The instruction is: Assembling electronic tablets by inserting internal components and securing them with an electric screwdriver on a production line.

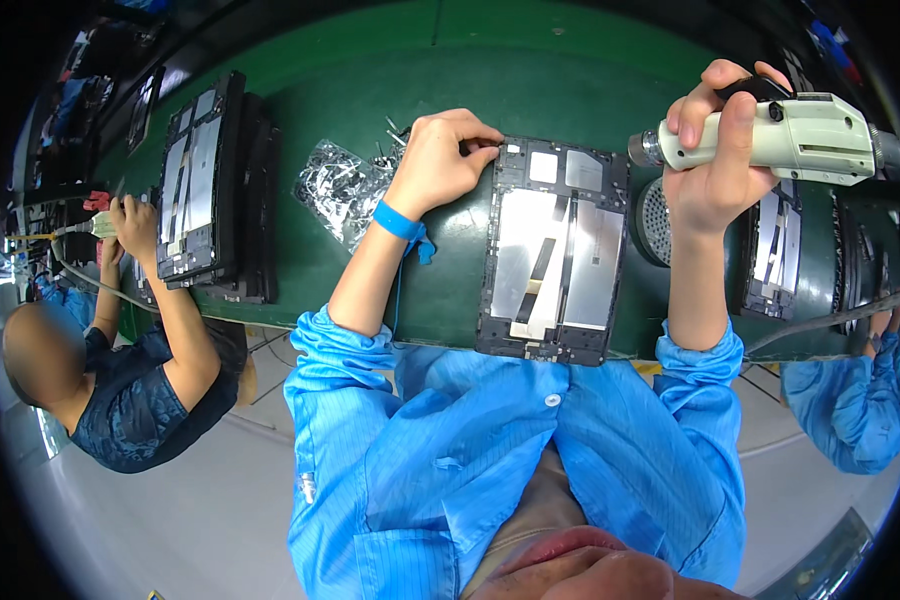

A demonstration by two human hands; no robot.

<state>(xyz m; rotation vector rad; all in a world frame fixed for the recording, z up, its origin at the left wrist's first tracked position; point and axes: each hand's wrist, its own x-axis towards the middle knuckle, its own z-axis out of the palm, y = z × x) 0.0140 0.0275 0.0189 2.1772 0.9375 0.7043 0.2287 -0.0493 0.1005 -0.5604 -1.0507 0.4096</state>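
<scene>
An opened tablet housing (595, 265), black-rimmed with silver metal plates and dark strips, lies upright in front of me on the green table. My left hand (445, 160), a blue strap around its wrist, is at the housing's upper left corner. Its thumb and forefinger are pinched together there; whatever they hold is too small to make out. Off the housing's upper right side, my right hand (715, 165) is wrapped around a cream-coloured electric screwdriver (820, 145). The screwdriver lies sideways in the grip, raised above the table, its metal collar pointing left toward the housing.
Left of my hand sits a clear plastic bag (335, 190) of small shiny strips. A round perforated metal dish (654, 222) is beside the housing. Another housing (773, 250) lies to the right. A stack of housings (195, 180) stands at left, near a co-worker (130, 390).
</scene>
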